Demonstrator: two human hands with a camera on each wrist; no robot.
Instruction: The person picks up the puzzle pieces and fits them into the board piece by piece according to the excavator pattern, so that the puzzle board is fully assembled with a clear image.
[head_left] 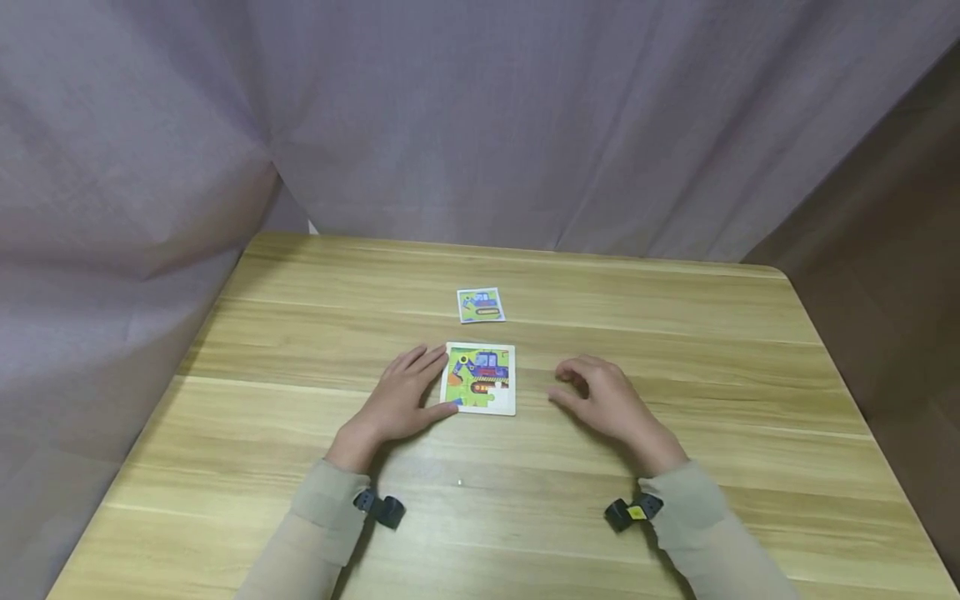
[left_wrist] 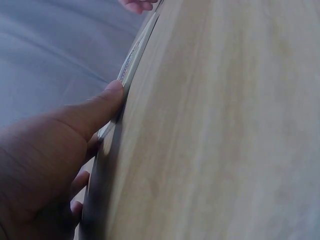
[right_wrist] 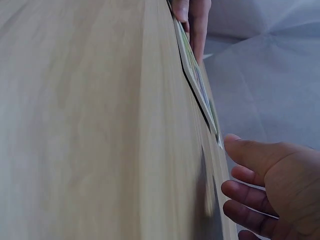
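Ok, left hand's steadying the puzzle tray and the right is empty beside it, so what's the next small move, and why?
Probably reach the right hand forward to the small loose picture card lying beyond the white square puzzle tray. The left hand touches the tray's left edge, the right holds nothing, and the excavator picture seems to have a small gap at its lower right, though whether the card belongs there cannot be told.
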